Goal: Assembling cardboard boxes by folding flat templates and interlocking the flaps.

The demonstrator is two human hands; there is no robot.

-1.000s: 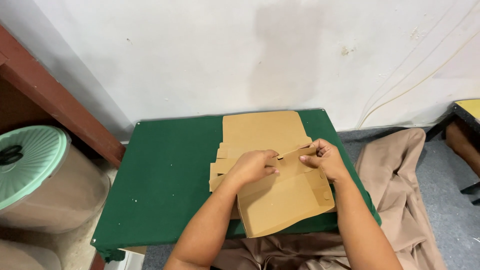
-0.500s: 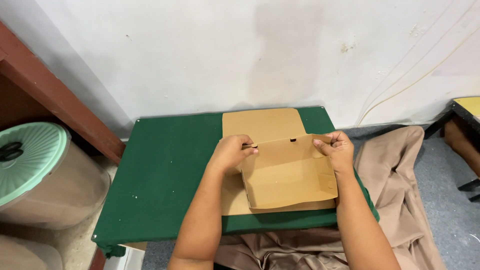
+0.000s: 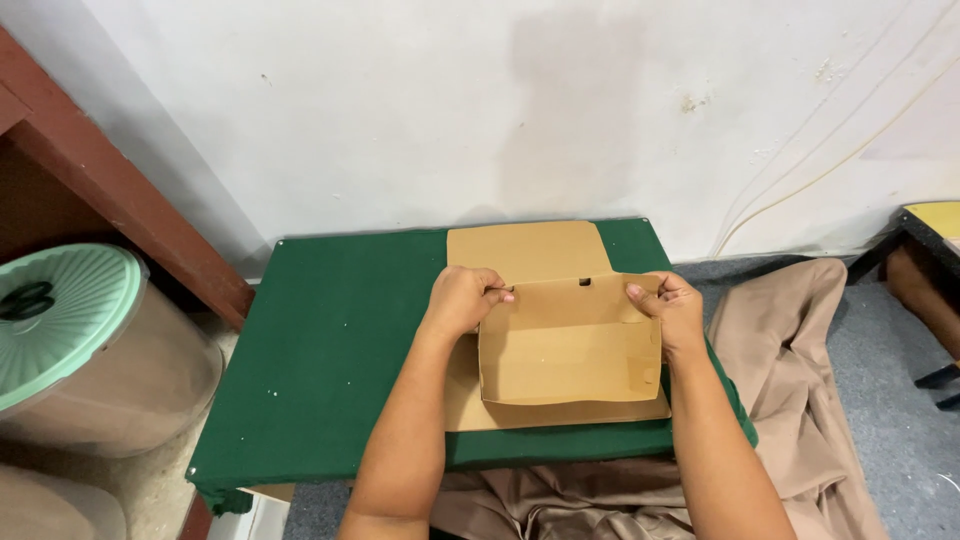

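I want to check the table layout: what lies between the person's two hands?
In the head view, the brown cardboard box, half folded, sits between the left hand and right hand.
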